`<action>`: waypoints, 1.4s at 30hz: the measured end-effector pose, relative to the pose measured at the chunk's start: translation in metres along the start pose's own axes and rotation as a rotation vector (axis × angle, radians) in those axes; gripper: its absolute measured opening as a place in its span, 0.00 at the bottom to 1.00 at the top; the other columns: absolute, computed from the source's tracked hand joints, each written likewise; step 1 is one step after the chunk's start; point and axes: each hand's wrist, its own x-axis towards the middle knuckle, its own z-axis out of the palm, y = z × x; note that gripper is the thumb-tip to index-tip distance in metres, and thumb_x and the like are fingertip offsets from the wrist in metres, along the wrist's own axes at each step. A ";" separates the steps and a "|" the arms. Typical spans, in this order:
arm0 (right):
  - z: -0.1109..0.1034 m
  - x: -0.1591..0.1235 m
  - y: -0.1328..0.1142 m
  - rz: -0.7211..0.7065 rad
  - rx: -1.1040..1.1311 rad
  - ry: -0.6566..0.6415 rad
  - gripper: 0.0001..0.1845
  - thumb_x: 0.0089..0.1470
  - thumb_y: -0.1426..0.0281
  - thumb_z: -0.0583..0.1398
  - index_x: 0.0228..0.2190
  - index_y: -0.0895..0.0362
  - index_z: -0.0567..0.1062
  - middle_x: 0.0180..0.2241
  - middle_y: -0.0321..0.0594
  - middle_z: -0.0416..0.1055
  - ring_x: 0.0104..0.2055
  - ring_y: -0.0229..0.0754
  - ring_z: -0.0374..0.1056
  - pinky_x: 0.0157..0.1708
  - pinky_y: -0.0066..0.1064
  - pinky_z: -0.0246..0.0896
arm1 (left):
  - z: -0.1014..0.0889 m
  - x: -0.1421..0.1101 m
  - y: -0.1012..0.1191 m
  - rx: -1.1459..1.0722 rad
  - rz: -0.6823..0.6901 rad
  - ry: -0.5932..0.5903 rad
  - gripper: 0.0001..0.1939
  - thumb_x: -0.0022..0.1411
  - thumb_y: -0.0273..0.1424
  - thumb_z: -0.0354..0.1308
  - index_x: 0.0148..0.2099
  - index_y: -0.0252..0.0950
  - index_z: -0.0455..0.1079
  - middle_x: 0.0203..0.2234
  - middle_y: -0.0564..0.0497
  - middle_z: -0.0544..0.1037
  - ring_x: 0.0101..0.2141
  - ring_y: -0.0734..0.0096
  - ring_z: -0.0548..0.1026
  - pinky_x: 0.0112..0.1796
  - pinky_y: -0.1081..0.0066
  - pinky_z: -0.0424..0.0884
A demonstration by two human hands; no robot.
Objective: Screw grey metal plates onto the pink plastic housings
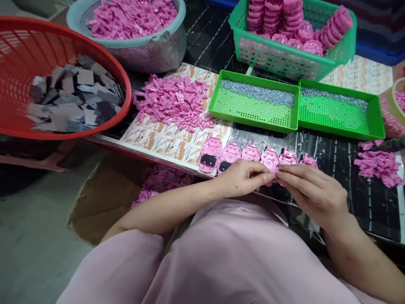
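Along the table's front edge stands a row of several pink plastic casings [211, 147], shaped like small handheld radios. The two leftmost have a black plate [209, 160] across their lower part. My left hand [243, 178] and my right hand [316, 190] meet over the lower end of a casing [269, 158] in the middle of the row. Thumbs and fingertips of both hands are pinched together on a small pink plastic piece [271, 182], mostly covered by the fingers. My right hand partly hides the casings at the row's right end.
Behind the row lie two green trays [253, 120] of small metal screws [259, 92]. Loose pink parts [177, 101] are heaped at left, more pink parts [378, 166] at right. A red basket [125, 90] holds grey plates; blue [152, 52] and green [284, 63] baskets hold pink parts.
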 end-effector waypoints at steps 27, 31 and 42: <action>0.029 0.016 0.038 0.002 -0.597 -0.188 0.09 0.58 0.65 0.60 0.39 0.54 0.78 0.39 0.42 0.75 0.45 0.53 0.66 0.41 0.42 0.54 | 0.015 0.000 -0.024 1.189 0.580 0.151 0.16 0.70 0.35 0.50 0.49 0.31 0.73 0.49 0.42 0.77 0.49 0.63 0.74 0.50 0.60 0.66; 0.017 0.027 0.048 -0.034 -0.511 -0.113 0.08 0.57 0.66 0.60 0.37 0.54 0.78 0.36 0.42 0.76 0.37 0.51 0.68 0.37 0.42 0.56 | -0.017 -0.020 -0.028 1.155 0.592 0.306 0.15 0.71 0.33 0.48 0.50 0.35 0.74 0.51 0.45 0.76 0.49 0.67 0.75 0.49 0.64 0.69; 0.074 0.184 0.050 -0.310 -0.281 -0.066 0.11 0.60 0.64 0.58 0.35 0.54 0.79 0.34 0.39 0.77 0.36 0.45 0.67 0.34 0.37 0.57 | -0.136 -0.119 -0.061 1.279 -0.007 0.724 0.13 0.67 0.28 0.52 0.48 0.34 0.75 0.45 0.45 0.79 0.46 0.62 0.76 0.48 0.60 0.73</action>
